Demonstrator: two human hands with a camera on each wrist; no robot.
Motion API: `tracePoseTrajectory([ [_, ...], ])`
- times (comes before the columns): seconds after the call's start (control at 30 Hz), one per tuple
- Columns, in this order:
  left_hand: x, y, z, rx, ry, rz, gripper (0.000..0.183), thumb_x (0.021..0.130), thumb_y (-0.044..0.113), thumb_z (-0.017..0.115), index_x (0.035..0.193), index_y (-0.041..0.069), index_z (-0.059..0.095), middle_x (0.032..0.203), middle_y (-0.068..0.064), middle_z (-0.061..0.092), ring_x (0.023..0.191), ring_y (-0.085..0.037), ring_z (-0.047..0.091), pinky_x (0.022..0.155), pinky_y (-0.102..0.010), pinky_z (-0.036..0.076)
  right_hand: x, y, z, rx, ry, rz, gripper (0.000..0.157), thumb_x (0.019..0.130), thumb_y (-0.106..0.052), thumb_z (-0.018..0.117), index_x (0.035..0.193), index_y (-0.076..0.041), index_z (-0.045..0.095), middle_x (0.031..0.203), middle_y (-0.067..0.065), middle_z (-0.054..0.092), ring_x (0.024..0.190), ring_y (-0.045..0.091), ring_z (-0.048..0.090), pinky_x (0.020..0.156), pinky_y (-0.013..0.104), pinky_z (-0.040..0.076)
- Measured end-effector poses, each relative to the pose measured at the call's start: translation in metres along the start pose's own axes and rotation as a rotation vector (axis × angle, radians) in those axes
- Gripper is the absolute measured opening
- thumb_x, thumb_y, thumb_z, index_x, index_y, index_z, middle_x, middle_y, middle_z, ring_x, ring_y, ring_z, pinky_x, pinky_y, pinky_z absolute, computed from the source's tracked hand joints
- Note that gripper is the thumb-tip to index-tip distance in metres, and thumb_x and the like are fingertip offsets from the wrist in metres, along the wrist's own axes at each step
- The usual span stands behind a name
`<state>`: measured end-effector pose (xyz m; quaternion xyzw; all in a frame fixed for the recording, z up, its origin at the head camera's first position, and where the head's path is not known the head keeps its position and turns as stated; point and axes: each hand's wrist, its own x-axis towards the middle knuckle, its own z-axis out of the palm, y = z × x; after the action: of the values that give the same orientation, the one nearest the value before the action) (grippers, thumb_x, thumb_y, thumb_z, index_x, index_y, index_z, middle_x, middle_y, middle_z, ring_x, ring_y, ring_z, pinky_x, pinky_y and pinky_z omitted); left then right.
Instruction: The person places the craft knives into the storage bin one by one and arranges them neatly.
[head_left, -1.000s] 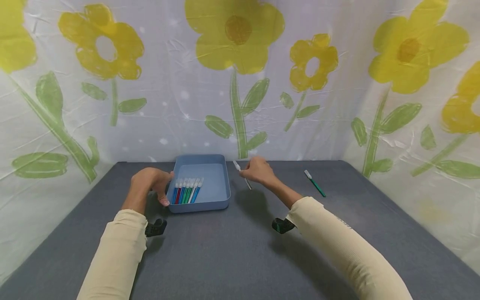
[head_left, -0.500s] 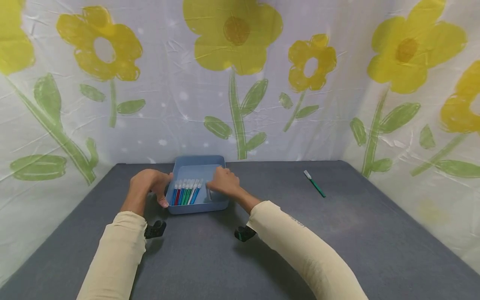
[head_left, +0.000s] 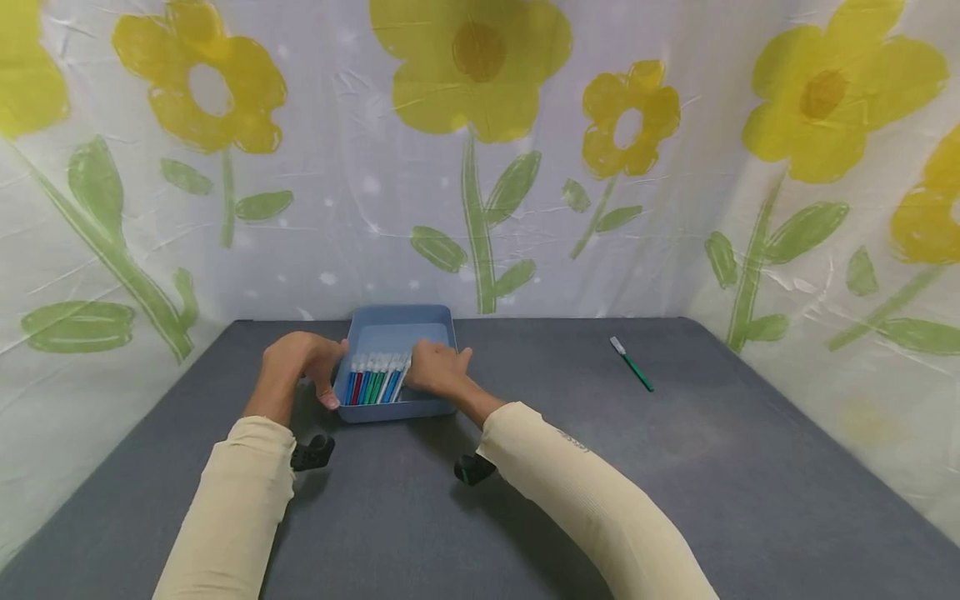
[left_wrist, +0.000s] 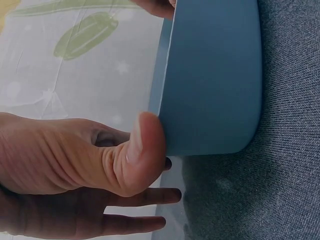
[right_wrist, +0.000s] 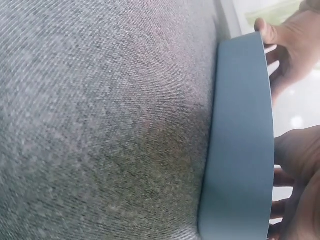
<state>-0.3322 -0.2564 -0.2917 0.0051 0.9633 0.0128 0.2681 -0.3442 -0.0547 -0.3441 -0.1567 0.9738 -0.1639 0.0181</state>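
The blue-grey tray (head_left: pixel 397 412) holds a row of slim pens (head_left: pixel 372 383) with whitish ends and blue, red, green and white bodies. At the tray's near left corner is my left hand (head_left: pixel 302 362); its thumb touches the corner and its fingers extend along the outside. My right hand (head_left: pixel 437 368) reaches down into the tray at the right end of the row, thumb spread away, fingers against a white pen (head_left: pixel 402 385). In the right wrist view, the tray's front wall (right_wrist: pixel 240 135) hides my right fingertips.
A green pen (head_left: pixel 633 367) with a white end lies alone on the dark grey table (head_left: pixel 720 467), far right of the tray. A sheet printed with yellow flowers (head_left: pixel 480 50) hangs behind and at both sides. Black wrist devices (head_left: pixel 474 468) sit under my forearms.
My right hand has carried the white pen from the table, right of the tray, leftward into it, beside the row. Its thumb has since spread away. My left hand stays at the corner.
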Motion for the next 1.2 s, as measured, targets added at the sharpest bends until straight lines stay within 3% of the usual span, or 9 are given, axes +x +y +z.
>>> tracePoseTrajectory([
  [0.1, -0.001, 0.0, -0.001, -0.001, -0.005, -0.002, 0.137, 0.076, 0.046, 0.091, 0.168, 0.005, -0.002, 0.172, -0.032, 0.003, 0.158, -0.053, 0.019, 0.117, -0.067, 0.037, -0.006, 0.0, -0.001, 0.002, 0.021, -0.041, 0.055, 0.098, -0.019, 0.07, 0.053, -0.018, 0.037, 0.05, -0.003, 0.032, 0.054, 0.018, 0.036, 0.121, 0.075, 0.023],
  [0.17, -0.001, 0.0, -0.001, -0.002, -0.007, -0.002, 0.137, 0.076, 0.046, 0.091, 0.168, 0.005, -0.002, 0.172, -0.032, 0.003, 0.158, -0.053, 0.019, 0.117, -0.068, 0.036, -0.011, 0.0, -0.001, 0.004, 0.042, -0.073, 0.048, 0.097, -0.02, 0.072, 0.055, -0.019, 0.05, 0.051, -0.003, 0.041, 0.056, 0.02, 0.044, 0.12, 0.075, 0.024],
  [0.33, -0.001, -0.001, 0.001, -0.017, -0.006, -0.01, 0.138, 0.075, 0.046, 0.092, 0.168, 0.006, -0.002, 0.172, -0.032, 0.004, 0.157, -0.053, 0.021, 0.116, -0.068, 0.037, -0.018, -0.003, -0.003, 0.009, 0.055, -0.103, 0.018, 0.096, -0.021, 0.076, 0.078, -0.02, 0.08, 0.071, -0.001, 0.071, 0.073, 0.026, 0.064, 0.119, 0.075, 0.024],
  [0.5, -0.001, -0.001, 0.001, -0.02, -0.009, -0.014, 0.138, 0.075, 0.044, 0.092, 0.168, 0.006, -0.003, 0.172, -0.032, 0.003, 0.157, -0.053, 0.02, 0.117, -0.068, 0.036, -0.023, -0.001, -0.008, 0.054, 0.047, -0.123, 0.008, 0.096, -0.02, 0.076, 0.092, -0.016, 0.082, 0.093, 0.002, 0.079, 0.091, 0.029, 0.071, 0.12, 0.077, 0.021],
  [0.63, 0.0, -0.001, 0.001, 0.002, -0.013, 0.0, 0.139, 0.076, 0.045, 0.091, 0.168, 0.003, -0.004, 0.172, -0.032, 0.002, 0.158, -0.052, 0.018, 0.12, -0.068, 0.033, -0.027, 0.01, -0.015, 0.098, 0.115, -0.168, 0.012, 0.101, -0.021, 0.071, 0.104, -0.013, 0.079, 0.106, 0.007, 0.078, 0.103, 0.032, 0.07, 0.115, 0.076, 0.028],
  [0.77, 0.002, 0.0, 0.0, 0.001, -0.01, 0.0, 0.139, 0.075, 0.044, 0.092, 0.167, 0.003, -0.004, 0.172, -0.032, 0.003, 0.158, -0.052, 0.019, 0.12, -0.066, 0.033, -0.029, 0.03, -0.024, 0.104, 0.242, -0.207, 0.012, 0.102, -0.019, 0.068, 0.102, -0.012, 0.078, 0.098, 0.009, 0.076, 0.093, 0.031, 0.068, 0.098, 0.068, 0.038],
  [0.87, 0.003, 0.001, 0.001, 0.0, -0.009, -0.003, 0.139, 0.075, 0.042, 0.092, 0.167, 0.003, -0.004, 0.172, -0.033, 0.002, 0.158, -0.052, 0.019, 0.119, -0.065, 0.035, -0.029, 0.051, -0.03, 0.091, 0.302, -0.177, 0.012, 0.101, -0.015, 0.066, 0.096, -0.011, 0.076, 0.088, 0.008, 0.074, 0.083, 0.028, 0.065, 0.089, 0.062, 0.039],
  [1.1, 0.002, 0.0, 0.0, -0.015, -0.016, -0.013, 0.14, 0.074, 0.041, 0.093, 0.167, 0.003, -0.003, 0.171, -0.033, 0.002, 0.158, -0.051, 0.021, 0.119, -0.064, 0.036, -0.034, 0.114, -0.045, 0.075, 0.339, -0.053, 0.009, 0.099, -0.015, 0.067, 0.099, -0.008, 0.072, 0.099, 0.01, 0.075, 0.094, 0.031, 0.068, 0.097, 0.068, 0.039],
  [1.2, 0.002, 0.0, -0.001, -0.019, -0.02, -0.003, 0.139, 0.074, 0.042, 0.093, 0.167, 0.002, -0.003, 0.171, -0.034, 0.001, 0.158, -0.051, 0.02, 0.12, -0.065, 0.034, -0.036, 0.148, -0.055, 0.063, 0.326, -0.015, 0.023, 0.096, -0.011, 0.064, 0.073, -0.01, 0.063, 0.07, 0.003, 0.062, 0.068, 0.022, 0.054, 0.097, 0.07, 0.035],
])
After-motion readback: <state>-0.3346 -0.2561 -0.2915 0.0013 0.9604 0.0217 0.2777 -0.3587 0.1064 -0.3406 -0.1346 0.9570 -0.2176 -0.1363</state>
